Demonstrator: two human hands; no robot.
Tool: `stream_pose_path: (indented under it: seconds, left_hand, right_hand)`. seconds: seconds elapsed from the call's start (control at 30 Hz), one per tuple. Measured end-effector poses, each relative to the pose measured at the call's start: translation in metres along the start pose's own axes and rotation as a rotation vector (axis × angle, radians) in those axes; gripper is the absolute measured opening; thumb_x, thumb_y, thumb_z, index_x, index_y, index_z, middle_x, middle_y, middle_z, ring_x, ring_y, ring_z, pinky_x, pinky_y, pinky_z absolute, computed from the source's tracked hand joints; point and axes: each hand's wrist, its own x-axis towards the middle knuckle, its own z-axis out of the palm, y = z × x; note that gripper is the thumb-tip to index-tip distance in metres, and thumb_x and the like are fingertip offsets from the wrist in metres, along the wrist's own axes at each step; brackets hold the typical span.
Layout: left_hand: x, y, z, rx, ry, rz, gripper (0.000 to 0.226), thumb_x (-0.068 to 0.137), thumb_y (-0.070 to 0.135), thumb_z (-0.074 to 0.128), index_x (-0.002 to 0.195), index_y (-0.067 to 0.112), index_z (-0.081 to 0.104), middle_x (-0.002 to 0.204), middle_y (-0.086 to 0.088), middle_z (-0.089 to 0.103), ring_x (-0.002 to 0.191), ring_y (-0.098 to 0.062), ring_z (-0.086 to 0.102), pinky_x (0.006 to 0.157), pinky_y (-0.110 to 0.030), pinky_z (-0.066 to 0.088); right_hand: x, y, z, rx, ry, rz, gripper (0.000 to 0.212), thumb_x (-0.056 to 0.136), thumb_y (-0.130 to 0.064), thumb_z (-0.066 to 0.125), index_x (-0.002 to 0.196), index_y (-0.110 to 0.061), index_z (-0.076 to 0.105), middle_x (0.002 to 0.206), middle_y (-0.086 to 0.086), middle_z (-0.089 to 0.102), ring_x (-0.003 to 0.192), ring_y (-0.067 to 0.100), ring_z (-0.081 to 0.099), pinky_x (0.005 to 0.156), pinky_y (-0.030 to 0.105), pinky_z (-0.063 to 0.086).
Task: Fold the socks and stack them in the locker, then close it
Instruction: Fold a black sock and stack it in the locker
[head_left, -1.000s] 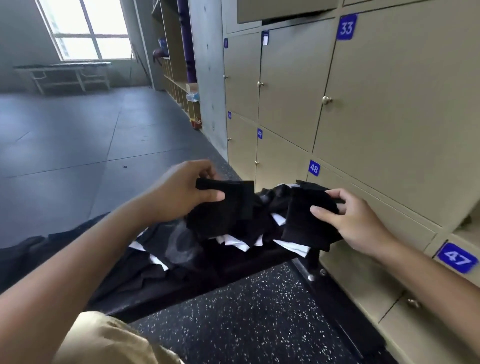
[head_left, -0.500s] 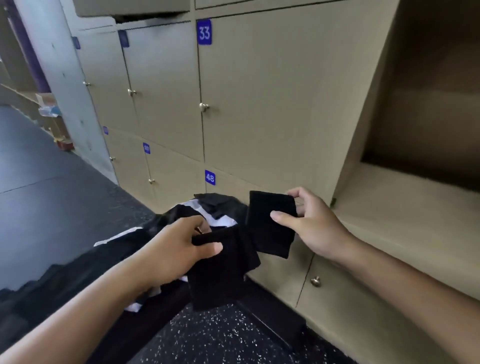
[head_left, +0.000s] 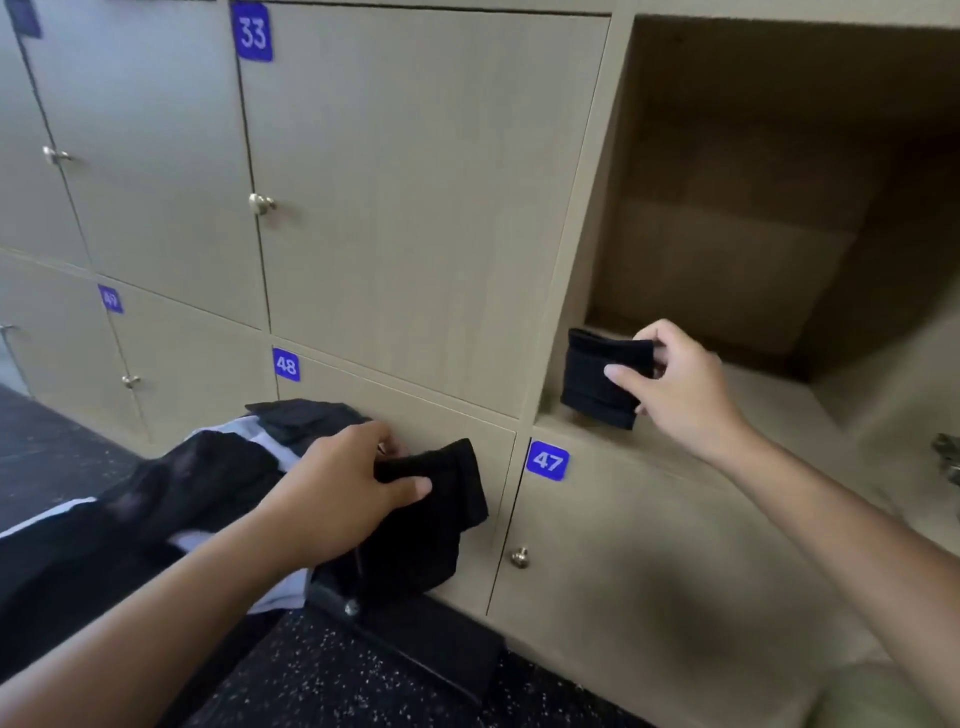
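open locker (head_left: 779, 395) at 2 o'clock. clothes pile (head_left: 171, 499) at 9 o'clock. left hand (head_left: 343, 493) grips a black sock (head_left: 441, 519) just beside the pile. right hand (head_left: 680, 384) pinches a folded sock (head_left: 597, 384) at the locker's front edge.

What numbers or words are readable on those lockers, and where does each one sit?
"33" on a blue tag at the top left corner of the large closed door.
"48" on a blue tag on the lower door behind the clothes.
"47" on a blue tag on the door under the open locker.
A blue tag further left looks like "49", too blurred to be sure.
A dark tag at the top left edge is unreadable.
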Motion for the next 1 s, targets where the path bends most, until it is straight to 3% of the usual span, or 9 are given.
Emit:
stream_pose_path:
  seconds: [0.1,0.17,0.23,0.27,0.4,0.57,0.73,0.87,1.0]
  left_hand:
    - [-0.002,0.007,0.005,-0.007,0.010,0.013,0.026,0.086,0.045,0.074,0.089,0.023,0.059,0.086,0.003,0.070,0.079,-0.015,0.068,0.071,-0.035,0.057]
    - [-0.006,0.011,0.008,-0.029,-0.002,0.013,0.028,0.085,0.046,0.075,0.090,0.023,0.059,0.083,0.002,0.072,0.079,-0.017,0.069,0.073,-0.039,0.059]
    - [-0.009,0.012,0.010,-0.047,-0.012,0.012,0.031,0.084,0.049,0.075,0.089,0.023,0.060,0.081,0.001,0.073,0.078,-0.019,0.070,0.076,-0.045,0.059]
    - [-0.011,0.014,0.012,-0.049,-0.018,0.017,0.031,0.084,0.050,0.075,0.088,0.023,0.060,0.081,0.000,0.074,0.077,-0.019,0.070,0.076,-0.046,0.059]
    - [-0.011,0.018,0.015,-0.033,-0.001,0.035,0.030,0.083,0.050,0.075,0.086,0.024,0.060,0.078,0.002,0.073,0.076,-0.017,0.070,0.075,-0.043,0.058]
    - [-0.002,0.019,0.022,-0.024,-0.003,0.022,0.027,0.084,0.045,0.077,0.085,0.023,0.060,0.075,0.003,0.073,0.071,-0.016,0.068,0.066,-0.034,0.053]
    - [0.011,0.015,0.036,-0.074,-0.006,0.005,0.025,0.086,0.039,0.078,0.085,0.021,0.060,0.074,0.005,0.073,0.066,-0.012,0.066,0.057,-0.024,0.043]
    - [0.023,0.013,0.045,-0.119,0.002,-0.024,0.022,0.085,0.035,0.080,0.083,0.022,0.062,0.073,0.006,0.073,0.065,-0.010,0.064,0.059,-0.026,0.046]
    - [0.028,0.008,0.055,-0.130,-0.023,-0.045,0.022,0.085,0.032,0.080,0.083,0.021,0.061,0.072,0.010,0.072,0.056,-0.001,0.060,0.055,-0.020,0.042]
  right_hand:
    - [0.007,0.023,-0.006,-0.101,0.050,-0.054,0.030,0.083,-0.024,0.080,0.086,-0.026,0.050,0.086,-0.007,0.067,0.079,0.018,0.062,0.074,0.041,0.049]
    - [0.004,0.043,-0.005,-0.190,-0.199,0.006,0.037,0.079,-0.037,0.084,0.094,-0.027,0.052,0.100,-0.005,0.066,0.088,0.014,0.059,0.081,0.032,0.046]
    - [-0.003,0.060,0.000,-0.310,-0.472,0.114,0.047,0.076,-0.050,0.084,0.104,-0.027,0.055,0.110,-0.005,0.060,0.092,0.009,0.054,0.075,0.022,0.042]
    - [-0.005,0.067,-0.001,-0.333,-0.494,0.137,0.049,0.077,-0.053,0.082,0.108,-0.027,0.056,0.113,-0.005,0.059,0.095,0.010,0.053,0.074,0.022,0.040]
    - [-0.003,0.071,-0.008,-0.327,-0.306,0.065,0.034,0.089,-0.045,0.073,0.112,-0.022,0.061,0.115,-0.007,0.062,0.107,0.012,0.055,0.083,0.029,0.040]
    - [-0.008,0.066,0.002,-0.365,-0.358,-0.023,0.025,0.089,-0.038,0.073,0.107,-0.022,0.070,0.107,-0.008,0.068,0.104,0.016,0.061,0.085,0.029,0.046]
    - [-0.004,0.067,0.018,-0.423,-0.479,0.046,0.051,0.091,-0.059,0.061,0.131,-0.027,0.060,0.126,-0.003,0.063,0.117,0.019,0.055,0.098,0.038,0.048]
    - [0.005,0.073,0.033,-0.632,-0.534,0.052,0.069,0.095,-0.071,0.040,0.154,-0.036,0.034,0.155,0.002,0.042,0.140,0.029,0.033,0.113,0.041,0.032]
    - [0.013,0.075,0.044,-0.778,-0.522,0.083,0.071,0.096,-0.074,0.023,0.158,-0.038,0.025,0.154,0.005,0.031,0.141,0.029,0.026,0.114,0.042,0.025]
